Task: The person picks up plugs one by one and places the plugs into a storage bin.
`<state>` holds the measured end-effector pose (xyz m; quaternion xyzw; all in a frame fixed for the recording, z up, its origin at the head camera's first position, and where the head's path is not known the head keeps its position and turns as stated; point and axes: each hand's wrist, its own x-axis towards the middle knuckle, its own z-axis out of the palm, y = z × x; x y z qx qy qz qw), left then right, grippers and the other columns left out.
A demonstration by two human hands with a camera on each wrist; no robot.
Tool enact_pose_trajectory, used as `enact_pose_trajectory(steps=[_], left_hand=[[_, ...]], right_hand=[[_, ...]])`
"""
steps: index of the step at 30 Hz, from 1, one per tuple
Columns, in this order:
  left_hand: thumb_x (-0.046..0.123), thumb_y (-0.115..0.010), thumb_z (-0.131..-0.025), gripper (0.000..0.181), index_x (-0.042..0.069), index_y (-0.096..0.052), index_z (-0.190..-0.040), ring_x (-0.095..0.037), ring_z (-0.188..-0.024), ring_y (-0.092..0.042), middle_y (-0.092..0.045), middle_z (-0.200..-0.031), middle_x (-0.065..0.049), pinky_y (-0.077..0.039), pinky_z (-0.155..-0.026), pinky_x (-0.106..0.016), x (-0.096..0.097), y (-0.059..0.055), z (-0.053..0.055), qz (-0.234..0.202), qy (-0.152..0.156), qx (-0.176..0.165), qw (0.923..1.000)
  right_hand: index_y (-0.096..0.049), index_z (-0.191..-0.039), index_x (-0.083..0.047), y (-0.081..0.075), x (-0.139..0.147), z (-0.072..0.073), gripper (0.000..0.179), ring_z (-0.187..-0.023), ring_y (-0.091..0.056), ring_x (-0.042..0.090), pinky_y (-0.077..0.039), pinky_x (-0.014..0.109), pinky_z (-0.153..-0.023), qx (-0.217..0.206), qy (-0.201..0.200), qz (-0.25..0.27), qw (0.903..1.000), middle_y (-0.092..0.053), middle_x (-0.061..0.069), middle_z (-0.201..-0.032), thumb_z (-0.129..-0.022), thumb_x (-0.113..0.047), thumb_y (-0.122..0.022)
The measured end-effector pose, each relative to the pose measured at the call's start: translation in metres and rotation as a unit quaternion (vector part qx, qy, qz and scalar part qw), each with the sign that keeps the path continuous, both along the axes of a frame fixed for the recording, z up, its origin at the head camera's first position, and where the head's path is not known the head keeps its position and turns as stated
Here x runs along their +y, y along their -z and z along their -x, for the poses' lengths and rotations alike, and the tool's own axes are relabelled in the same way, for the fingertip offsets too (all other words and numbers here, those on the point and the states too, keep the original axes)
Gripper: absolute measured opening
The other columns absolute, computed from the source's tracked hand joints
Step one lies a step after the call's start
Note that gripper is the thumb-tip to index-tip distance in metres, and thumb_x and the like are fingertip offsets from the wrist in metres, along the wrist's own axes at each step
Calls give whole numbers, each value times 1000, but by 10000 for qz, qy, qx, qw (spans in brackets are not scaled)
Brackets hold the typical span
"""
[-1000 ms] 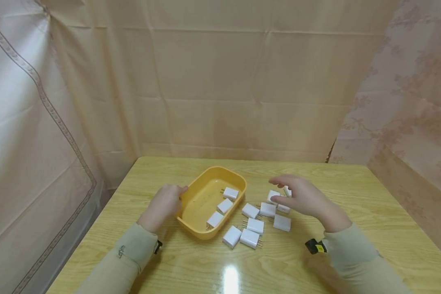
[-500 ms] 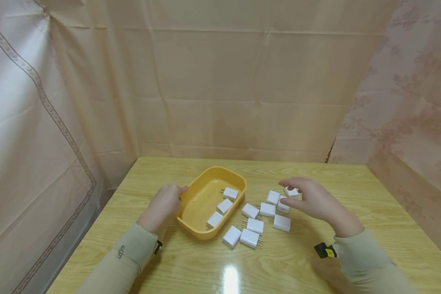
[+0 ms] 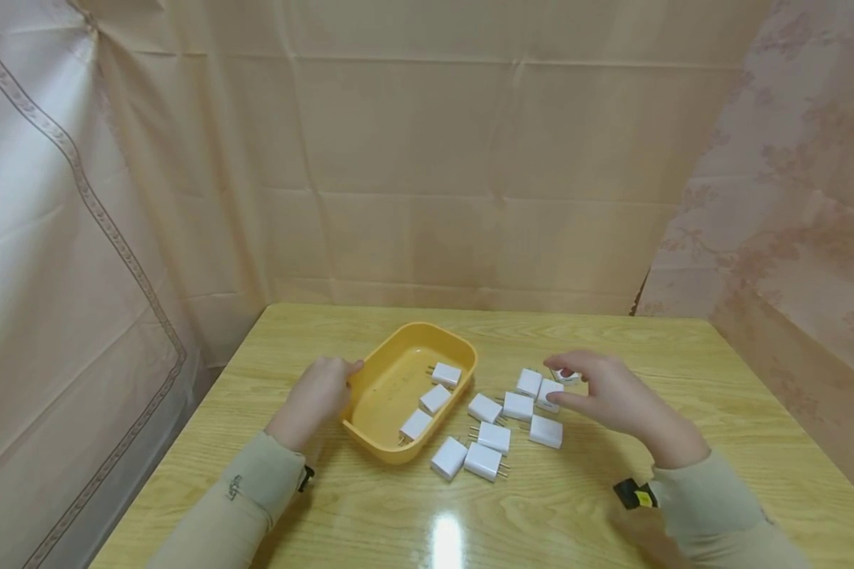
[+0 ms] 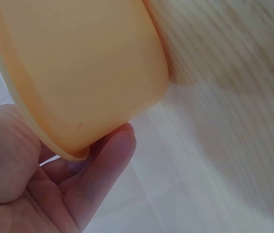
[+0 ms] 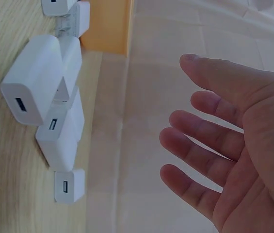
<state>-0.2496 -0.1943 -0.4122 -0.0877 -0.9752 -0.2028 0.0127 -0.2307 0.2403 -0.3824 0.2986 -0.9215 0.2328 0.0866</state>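
My left hand (image 3: pixel 319 395) grips the left rim of a yellow plastic tub (image 3: pixel 390 387), with fingers under the lip in the left wrist view. Three white USB charger plugs (image 3: pixel 436 399) lie inside along its right side. My right hand (image 3: pixel 608 393) hovers over the right end of several more charger plugs (image 3: pixel 518 406) on the table. Its fingers are loosely bent and spread, and the right wrist view shows nothing between them. One plug (image 3: pixel 566 377) at the far right is partly hidden behind that hand; the nearest plug (image 5: pixel 32 80) in the right wrist view shows its USB slot.
The wooden table (image 3: pixel 370 514) carries the tub left of centre and the loose plugs beside it. Behind the table hangs a beige cloth (image 3: pixel 427 158), with more cloth at both sides. Each sleeve has a small black device (image 3: pixel 635 495) near the wrist.
My right hand has moved right and slightly nearer, uncovering plugs at the right end of the group. The left hand, tub and plugs have stayed in place.
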Motion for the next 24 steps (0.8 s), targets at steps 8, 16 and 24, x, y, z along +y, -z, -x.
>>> enact_pose_trajectory(steps=[8, 16, 24], left_hand=[[-7, -58, -96, 42, 2, -62, -138, -16, -53, -42, -68, -126, -18, -40, -47, -27, 1, -1, -1, -19, -21, -103, 9999], [-6, -59, -97, 43, 3, -61, -139, -17, -54, -43, -70, -121, -15, -41, -48, -27, 1, -2, 0, -36, -70, -162, 9998], [-3, -59, -98, 40, 3, -62, -138, -17, -54, -43, -71, -108, -12, -41, -48, -27, 1, -2, -1, -39, -88, -147, 9998]], right_hand=[[-69, -128, -5, 9, 0, -5, 46, -101, -65, 26, -55, 50, -82, -66, 72, -19, 10000, -72, 8, -118, -88, -25, -81], [-70, -127, -6, 19, -1, -6, 42, -101, -65, 26, -55, 51, -82, -305, 142, 73, 9994, -72, 8, -116, -88, -17, -81], [-69, -128, -6, 27, -1, -6, 41, -102, -64, 26, -54, 49, -83, -574, 208, 4, 9981, -71, 9, -120, -91, -21, -79]])
